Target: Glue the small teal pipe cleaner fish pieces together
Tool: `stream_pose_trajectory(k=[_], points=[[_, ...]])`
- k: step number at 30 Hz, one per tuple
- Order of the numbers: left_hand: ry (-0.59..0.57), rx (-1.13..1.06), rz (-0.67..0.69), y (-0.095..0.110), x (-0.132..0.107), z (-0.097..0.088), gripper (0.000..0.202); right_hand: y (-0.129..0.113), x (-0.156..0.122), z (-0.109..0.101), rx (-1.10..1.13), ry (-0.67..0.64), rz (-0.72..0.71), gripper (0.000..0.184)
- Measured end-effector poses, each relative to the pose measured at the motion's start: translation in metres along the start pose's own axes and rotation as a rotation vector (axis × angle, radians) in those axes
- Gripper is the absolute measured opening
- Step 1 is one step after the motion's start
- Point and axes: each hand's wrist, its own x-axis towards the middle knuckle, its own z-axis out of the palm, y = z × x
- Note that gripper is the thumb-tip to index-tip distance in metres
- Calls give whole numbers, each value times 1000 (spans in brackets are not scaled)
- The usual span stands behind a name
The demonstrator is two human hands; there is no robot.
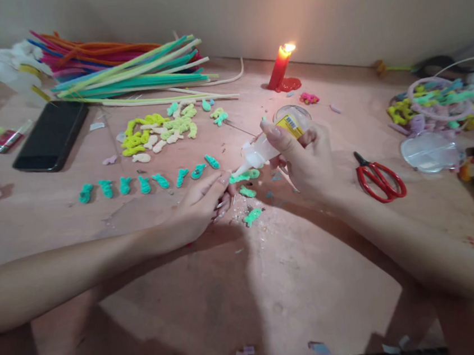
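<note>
My right hand [305,159] is wrapped round a small clear glue bottle [273,140] with a yellow label, tilted so its nozzle points down-left at a green pipe-cleaner fish [246,175]. My left hand [203,203] lies on the table with fingers pinched on the end of that green fish, holding it down. Two more green fish [247,191] [252,216] lie just below. A row of several teal fish [144,183] stretches to the left of my left hand.
A lit red candle [280,67] leans near the wall. Long pipe cleaners [124,71] lie at the back left, a heap of yellow and pale fish [160,130] in front of them. A black phone [51,136] is left, red scissors [378,176] right, hair bands [432,103] far right.
</note>
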Motion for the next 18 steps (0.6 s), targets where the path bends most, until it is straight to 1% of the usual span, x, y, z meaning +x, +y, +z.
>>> stream_pose_trajectory(k=[3,5,8,12,18], points=[[-17,26,8,3,-1,-1,47,5,1,-2,80,-38,69,46],[-29,33,13,3,-2,-1,46,8,2,-3,91,-45,94,46],[-55,37,16,1,-3,-3,44,12,3,-5,67,-32,76,49],[-64,33,-12,-4,-5,-7,44,14,3,-8,58,-41,57,48],[-21,-11,-50,-10,-4,-9,39,15,3,-10,10,-67,25,47]])
